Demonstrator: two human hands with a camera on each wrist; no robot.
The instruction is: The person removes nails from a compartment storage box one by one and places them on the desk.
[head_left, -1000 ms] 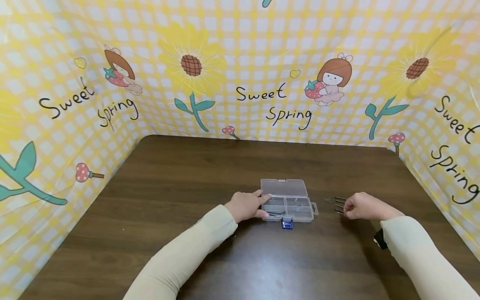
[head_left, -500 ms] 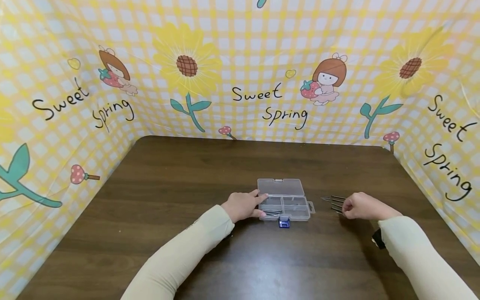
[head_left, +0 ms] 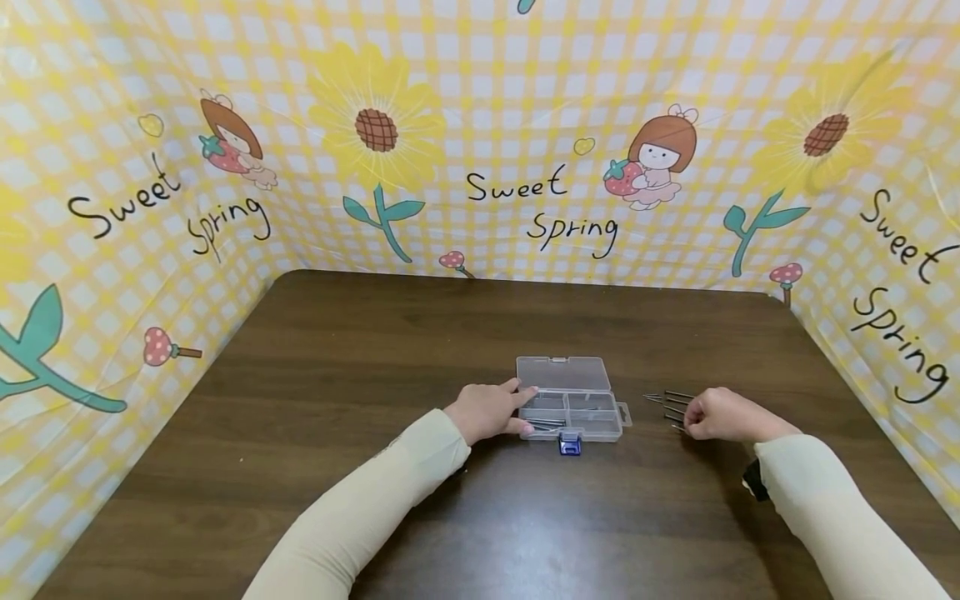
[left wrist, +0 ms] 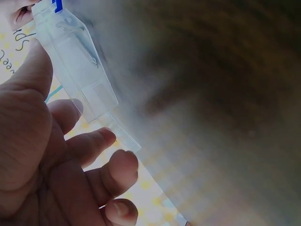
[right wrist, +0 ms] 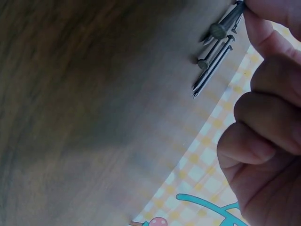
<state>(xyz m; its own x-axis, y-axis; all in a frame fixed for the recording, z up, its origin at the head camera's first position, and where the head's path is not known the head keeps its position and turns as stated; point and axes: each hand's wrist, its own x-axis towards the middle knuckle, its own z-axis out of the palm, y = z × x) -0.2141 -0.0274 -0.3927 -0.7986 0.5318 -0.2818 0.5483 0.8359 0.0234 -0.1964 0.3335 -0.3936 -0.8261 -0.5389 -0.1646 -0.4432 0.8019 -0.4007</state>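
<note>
A clear compartment box (head_left: 600, 436) stands on the table, its lid (head_left: 566, 374) swung back and its blue latch (head_left: 570, 446) hanging at the front. Several nails (head_left: 547, 424) lie in its front left compartment. My left hand (head_left: 486, 413) holds the box's left end, thumb near the front corner and fingers along the rear. To the right of the box, my right hand (head_left: 723, 414) pinches a nail (right wrist: 229, 21) between thumb and forefinger, with the head sticking out. Beside it on the table are several loose nails (right wrist: 214, 68).
The brown wooden table (head_left: 360, 333) is bounded behind and at both sides by a yellow checked cloth (head_left: 517, 100). A clear hanging tab (head_left: 626, 414) juts from the box's right end.
The head view shifts slightly. Both hands stay in nearly the same place, the left at the box and the right at the nails.
</note>
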